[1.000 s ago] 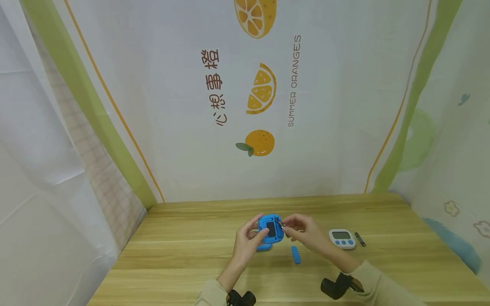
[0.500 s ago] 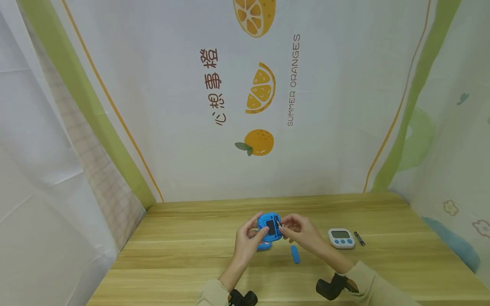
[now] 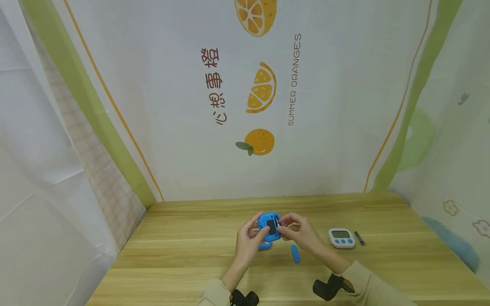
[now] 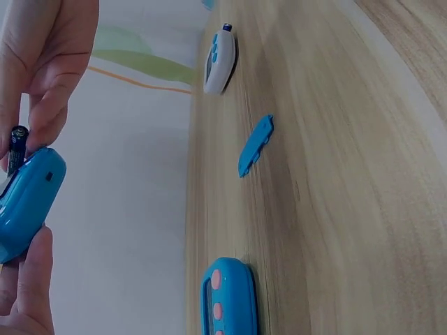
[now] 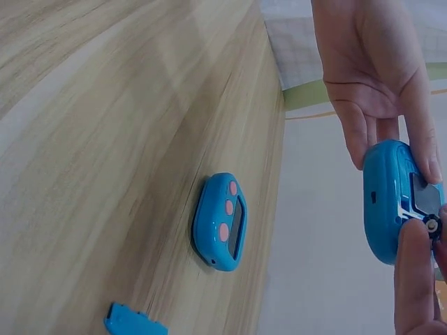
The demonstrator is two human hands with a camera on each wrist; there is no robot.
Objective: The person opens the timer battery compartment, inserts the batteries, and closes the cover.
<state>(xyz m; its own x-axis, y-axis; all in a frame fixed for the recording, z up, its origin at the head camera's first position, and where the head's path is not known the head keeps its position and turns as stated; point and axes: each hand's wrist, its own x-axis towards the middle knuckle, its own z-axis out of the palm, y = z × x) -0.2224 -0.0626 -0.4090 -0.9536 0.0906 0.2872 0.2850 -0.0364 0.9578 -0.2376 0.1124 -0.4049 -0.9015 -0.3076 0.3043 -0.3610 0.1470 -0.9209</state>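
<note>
My left hand [image 3: 245, 244] holds a blue digital timer [image 3: 272, 227] above the table, its back turned up and the battery slot uncovered. With thumb and fingers, my right hand [image 3: 301, 233] pinches a dark AAA-size battery [image 4: 17, 148] at that slot. In the left wrist view the battery stands tilted out of the timer's edge; how far it sits inside is hidden by fingers. A blue battery cover [image 3: 295, 253] lies on the table below the hands. Partly behind the held timer lies another blue timer [image 5: 218, 222] with pink buttons.
To the right on the wooden table [image 3: 172, 246] lies a white timer [image 3: 342, 238] with blue buttons. Beside it is a loose battery [image 3: 359, 238]. A printed curtain [image 3: 183, 161] hangs behind the table's back edge.
My right hand has shifted slightly left, bringing the battery from the timer's right edge closer into the slot. My left hand keeps its hold on the timer, nearly still.
</note>
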